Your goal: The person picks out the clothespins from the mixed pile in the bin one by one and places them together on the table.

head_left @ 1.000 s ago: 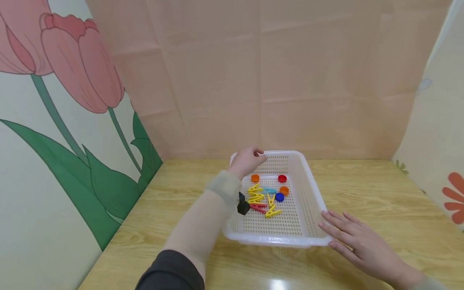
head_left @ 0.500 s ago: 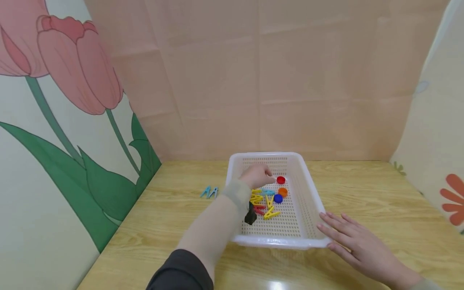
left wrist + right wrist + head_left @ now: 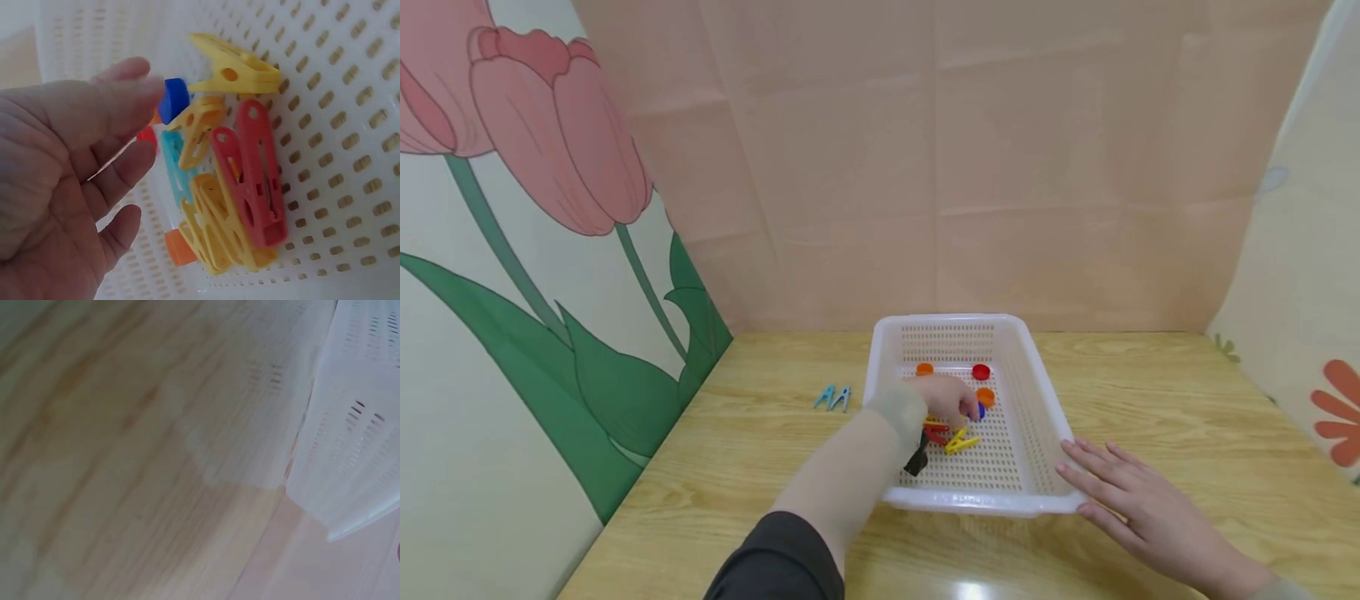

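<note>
My left hand (image 3: pixel 946 398) is inside a white perforated basket (image 3: pixel 1052 400), over clothespins, its fingers bent and nothing between them. In the left wrist view its thumb tip overlaps a blue bottle cap (image 3: pixel 174 101). Beside the hand lie several yellow clothespins (image 3: pixel 240 65), a red clothespin (image 3: pixel 265 181) and a light blue clothespin (image 3: pixel 178 164). In the head view the hand hides some of these. My right hand (image 3: pixel 1142 504) rests its fingertips at the basket's near right corner, fingers extended.
Two light blue clothespins (image 3: pixel 832 398) lie on the wooden table (image 3: pixel 760 467), left of the basket. Inside, a red cap (image 3: pixel 981 372) and orange caps (image 3: pixel 985 397) sit toward the back. A pinkish sheet (image 3: pixel 940 167) hangs behind the table.
My left hand has moved from above the basket's back left rim down and right, over the clothespins. The two clothespins on the table came out from behind the arm. The right hand stays put.
</note>
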`<state>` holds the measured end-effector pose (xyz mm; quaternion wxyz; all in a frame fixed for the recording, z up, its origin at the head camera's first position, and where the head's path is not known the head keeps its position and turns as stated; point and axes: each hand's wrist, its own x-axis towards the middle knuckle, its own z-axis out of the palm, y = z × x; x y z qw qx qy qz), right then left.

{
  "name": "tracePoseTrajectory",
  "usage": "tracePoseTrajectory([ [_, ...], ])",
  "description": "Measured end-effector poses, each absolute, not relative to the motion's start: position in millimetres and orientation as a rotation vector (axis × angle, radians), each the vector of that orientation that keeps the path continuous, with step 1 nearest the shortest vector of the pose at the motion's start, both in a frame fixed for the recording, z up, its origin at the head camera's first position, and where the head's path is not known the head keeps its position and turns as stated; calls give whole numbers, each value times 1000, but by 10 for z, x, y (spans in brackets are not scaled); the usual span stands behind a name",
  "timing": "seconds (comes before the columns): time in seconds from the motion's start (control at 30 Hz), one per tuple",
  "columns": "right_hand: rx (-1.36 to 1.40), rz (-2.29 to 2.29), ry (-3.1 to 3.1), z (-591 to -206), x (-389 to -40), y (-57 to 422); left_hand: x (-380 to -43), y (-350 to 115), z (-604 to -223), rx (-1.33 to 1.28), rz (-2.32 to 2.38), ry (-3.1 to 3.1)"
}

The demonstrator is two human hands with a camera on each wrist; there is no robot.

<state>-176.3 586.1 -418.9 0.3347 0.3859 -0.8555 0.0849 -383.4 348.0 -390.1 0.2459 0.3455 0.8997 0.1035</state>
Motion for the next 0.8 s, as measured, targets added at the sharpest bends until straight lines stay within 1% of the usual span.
tracePoseTrajectory([
  [0.13, 1000, 210, -2261, -4180, -1747, 5864, -3907, 3534, -4054, 844, 242, 2448],
  [0.2, 1001, 209, -2259, -4182, -1748, 5865, -3910, 3545, -4090, 867, 204, 2454],
  [0.3, 1005, 215, -2236, -4190, -1760, 5865, -3852, 3535, -4056, 901, 170, 2468],
  [0.5, 1007, 230, -2218, -4198, -1770, 5862, -3743, 3497, -3971, 866, 144, 2515],
  [0.73, 1002, 221, -2242, -4193, -1750, 5863, -3702, 3496, -3986, 1029, -18, 2556],
  [0.8, 996, 217, -2258, -4188, -1742, 5861, -3698, 3497, -3988, 1040, -40, 2554],
])
